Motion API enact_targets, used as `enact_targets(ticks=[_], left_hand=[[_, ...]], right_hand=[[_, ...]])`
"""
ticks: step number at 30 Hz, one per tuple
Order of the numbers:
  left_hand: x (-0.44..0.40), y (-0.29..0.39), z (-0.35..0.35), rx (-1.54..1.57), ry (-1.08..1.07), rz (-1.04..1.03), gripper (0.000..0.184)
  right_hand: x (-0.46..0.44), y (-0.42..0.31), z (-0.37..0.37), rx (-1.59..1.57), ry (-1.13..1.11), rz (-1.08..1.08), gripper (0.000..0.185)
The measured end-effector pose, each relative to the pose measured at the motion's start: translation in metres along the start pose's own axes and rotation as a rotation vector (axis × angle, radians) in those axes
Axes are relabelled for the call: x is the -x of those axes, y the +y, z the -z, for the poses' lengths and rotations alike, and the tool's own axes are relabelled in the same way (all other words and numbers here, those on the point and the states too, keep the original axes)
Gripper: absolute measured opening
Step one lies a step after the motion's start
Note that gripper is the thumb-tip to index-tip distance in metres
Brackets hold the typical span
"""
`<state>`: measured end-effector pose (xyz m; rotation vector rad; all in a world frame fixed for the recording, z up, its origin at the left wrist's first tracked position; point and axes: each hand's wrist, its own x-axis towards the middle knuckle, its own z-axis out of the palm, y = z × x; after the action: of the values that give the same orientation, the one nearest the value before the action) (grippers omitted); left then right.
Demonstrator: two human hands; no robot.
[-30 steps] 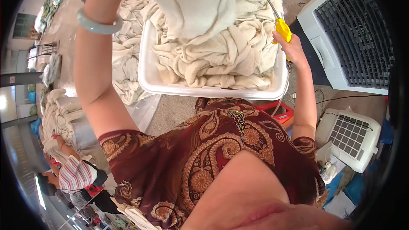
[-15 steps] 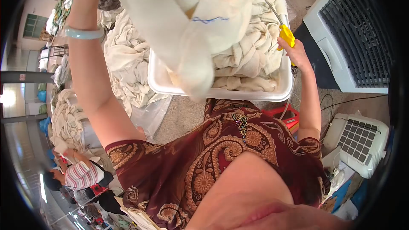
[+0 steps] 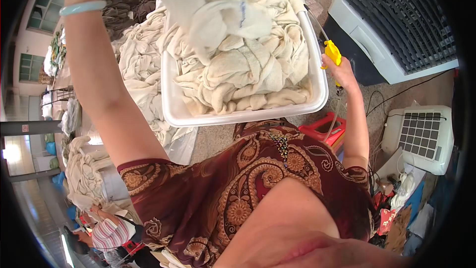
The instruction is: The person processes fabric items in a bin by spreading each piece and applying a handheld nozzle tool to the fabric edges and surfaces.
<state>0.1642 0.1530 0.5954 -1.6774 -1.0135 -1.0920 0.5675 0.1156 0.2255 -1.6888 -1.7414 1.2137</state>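
Observation:
My right hand (image 3: 343, 73) is closed around a yellow air blow gun (image 3: 331, 52) beside the tub's right wall. The gun's thin metal nozzle points up and away, and a hose hangs below its handle. My left forearm (image 3: 94, 69), with a pale bangle on it, reaches past the top edge, so that hand is out of view. A cream knit garment piece (image 3: 218, 22) with a blue pen mark hangs blurred over the tub, its upper end cut off by the frame. Beneath it, a heap of cream knit pieces (image 3: 248, 67) fills the white plastic tub (image 3: 248, 117).
An air cooler (image 3: 391, 25) stands right of the tub, with a smaller grey-white unit (image 3: 419, 136) nearer. A red plastic object (image 3: 325, 128) and loose cables lie on the floor. More cream knits (image 3: 139, 64) and a dark pile (image 3: 124, 0) are left. A person in stripes (image 3: 111, 233) works at lower left.
The garment piece has swung up and away, uncovering more of the heap. My left arm has moved left and farther out. The blow gun's nozzle has shifted from over the heap to the tub's right edge.

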Motion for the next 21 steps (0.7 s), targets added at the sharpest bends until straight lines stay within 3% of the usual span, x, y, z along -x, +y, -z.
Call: enact_targets(ticks=[2, 4, 6, 8, 9, 10, 13, 16, 18, 20, 21], left_hand=[[0.003, -0.008, 0.012, -0.012, 0.061, -0.018, 0.02], [0.034, -0.037, 0.026, -0.311, 0.275, 0.14, 0.029], [0.091, -0.054, 0.045, -0.226, 0.157, 0.258, 0.038], [0.181, -0.053, 0.056, -0.371, 0.026, 0.56, 0.042], [0.231, -0.058, 0.062, -0.106, -0.127, 0.723, 0.039], [0.326, -0.112, 0.069, -0.225, -0.283, 0.726, 0.031], [0.505, -0.058, 0.106, 0.309, -0.617, 1.529, 0.007], [0.498, 0.07, 0.111, 0.581, -0.105, 2.215, 0.015], [0.512, 0.111, 0.111, 0.568, -0.223, 2.318, 0.02], [0.514, 0.144, 0.098, 0.592, -0.369, 2.478, 0.05], [0.502, 0.156, 0.09, 0.648, -0.401, 2.592, 0.054]], right_hand=[[-0.001, 0.007, 0.001, -0.009, 0.007, -0.011, 0.047], [0.0, 0.012, 0.001, -0.04, 0.029, 0.004, 0.046], [0.001, 0.016, -0.003, -0.085, 0.017, -0.014, 0.046], [-0.001, 0.018, -0.017, -0.12, -0.002, -0.04, 0.046], [-0.002, 0.022, -0.02, -0.111, -0.027, -0.056, 0.046], [-0.002, 0.025, -0.024, -0.097, -0.055, -0.071, 0.047], [-0.008, 0.042, -0.037, 0.049, -0.17, -0.098, 0.048], [-0.003, 0.035, -0.042, 0.122, -0.234, -0.085, 0.05], [0.004, 0.029, -0.044, 0.145, -0.262, -0.063, 0.051], [0.008, 0.022, -0.047, 0.159, -0.276, -0.034, 0.051], [0.011, 0.017, -0.049, 0.18, -0.296, -0.037, 0.051]])
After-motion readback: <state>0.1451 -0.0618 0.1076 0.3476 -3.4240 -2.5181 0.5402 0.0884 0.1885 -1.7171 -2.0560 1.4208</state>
